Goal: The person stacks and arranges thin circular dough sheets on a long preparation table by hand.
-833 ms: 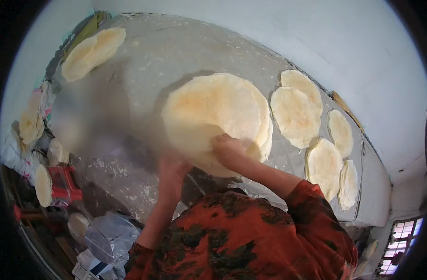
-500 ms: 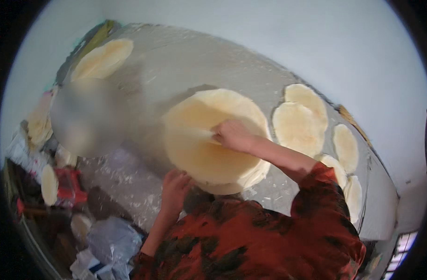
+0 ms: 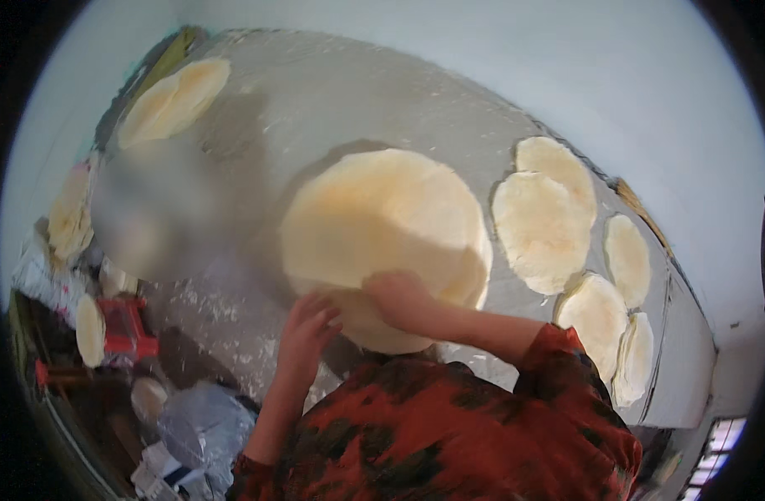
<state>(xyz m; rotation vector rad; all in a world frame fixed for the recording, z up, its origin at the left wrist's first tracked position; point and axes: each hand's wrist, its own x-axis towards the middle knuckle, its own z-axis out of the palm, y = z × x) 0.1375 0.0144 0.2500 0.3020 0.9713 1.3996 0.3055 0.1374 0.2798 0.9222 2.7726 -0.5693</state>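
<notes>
A large round of pale, thin flatbread lies in the middle of the grey floor, apparently as a pile of thin layers with uneven edges. My right hand is closed over its near part, slightly blurred, and seems to grip the top sheet; the fingertips are hidden beneath the hand. At the near left rim is my left hand, its fingers bent and slightly apart, touching or very close to the bread's edge. Nothing shows in the left hand.
Several smaller-looking flatbreads lie to the right, with another pile nearer. More flatbread lies at far left. A blurred patch covers part of the left side. Below it are a red stool-like object and a grey plastic bag.
My right hand has come from the middle of the large flatbread toward its near edge. A pale blurred strip by that hand no longer shows. The left hand has barely shifted.
</notes>
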